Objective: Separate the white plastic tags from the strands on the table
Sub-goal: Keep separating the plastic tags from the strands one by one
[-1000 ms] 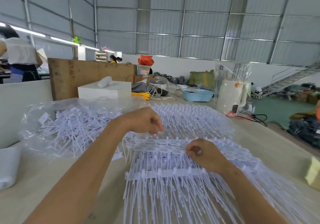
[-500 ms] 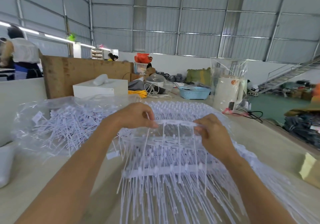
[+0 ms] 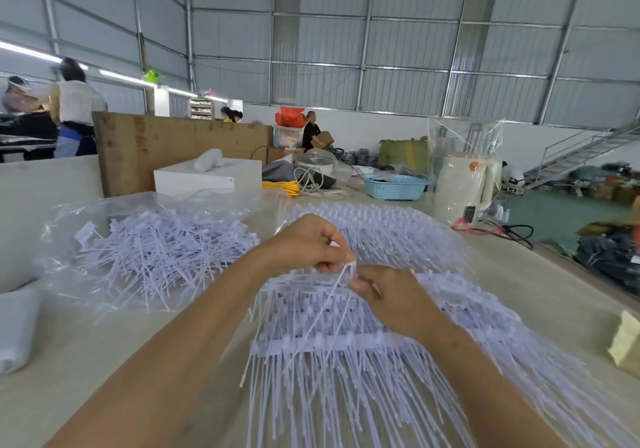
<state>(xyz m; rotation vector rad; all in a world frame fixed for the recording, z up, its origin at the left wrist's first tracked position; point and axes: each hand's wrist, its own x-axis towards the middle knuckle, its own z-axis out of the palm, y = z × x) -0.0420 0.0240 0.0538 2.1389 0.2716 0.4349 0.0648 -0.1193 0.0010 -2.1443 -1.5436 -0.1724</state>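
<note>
Left hand (image 3: 304, 243): fingers curled, pinched a white plastic tag (image 3: 349, 265) at the fingertips. Right hand (image 3: 391, 303): curled, pinched the same tag from the other side, fingertips touching the left's. Thin strand (image 3: 311, 329) hung down from the pinch toward the near edge. Beneath both hands: stacked strips of uncut tags (image 3: 346, 340), spread from the middle of the surface (image 3: 104, 350) to its near edge. Toward the left edge: clear plastic bag (image 3: 69, 225) under a loose pile of separated tags (image 3: 156, 253). Toward the far edge: blue basket (image 3: 394, 186), white box (image 3: 207, 177).
</note>
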